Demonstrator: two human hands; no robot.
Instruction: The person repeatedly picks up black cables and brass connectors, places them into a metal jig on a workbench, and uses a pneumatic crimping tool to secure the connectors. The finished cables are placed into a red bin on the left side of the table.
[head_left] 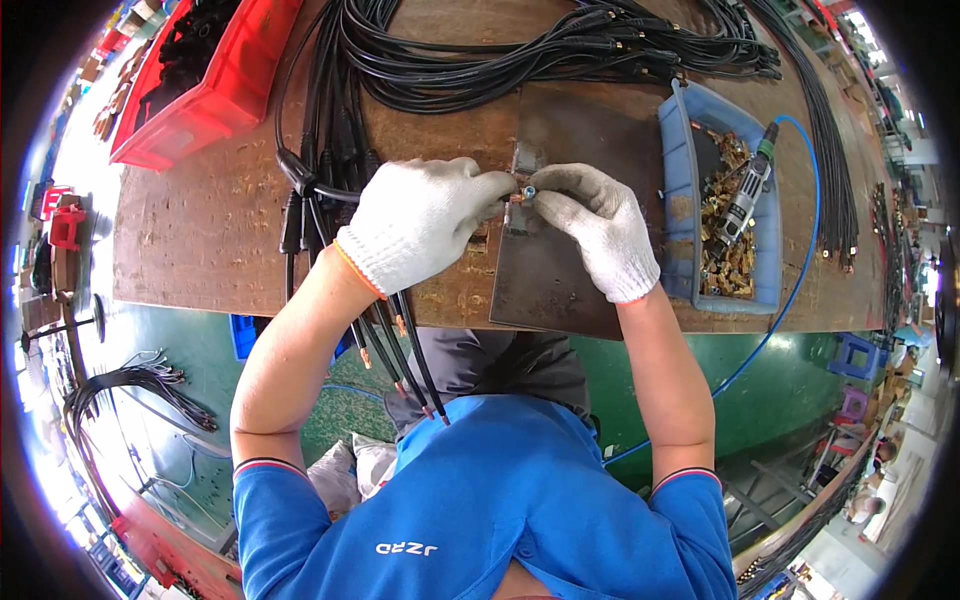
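Observation:
My left hand (425, 220), in a white knit glove, is closed round a black cable (338, 193) that runs in from a dark moulded joint (296, 172) at its left. Thumb and fingers of my right hand (603, 228), gloved too, pinch a small round metal fitting (529, 192) at the left hand's fingertips. Whether the fitting sits on the cable's end is hidden by the fingers. Both hands are over the left edge of a dark metal plate (570, 270). Loose cable ends with copper-coloured tips (402, 325) hang over the table's front edge below my left wrist.
A blue bin (678, 215) at the right holds brass-coloured parts (728, 270); across them lies a grey air tool (745, 205) with a blue hose (815, 215). Bundled black cables (450, 75) cover the back of the wooden table (200, 240). A red bin (215, 105) stands far left.

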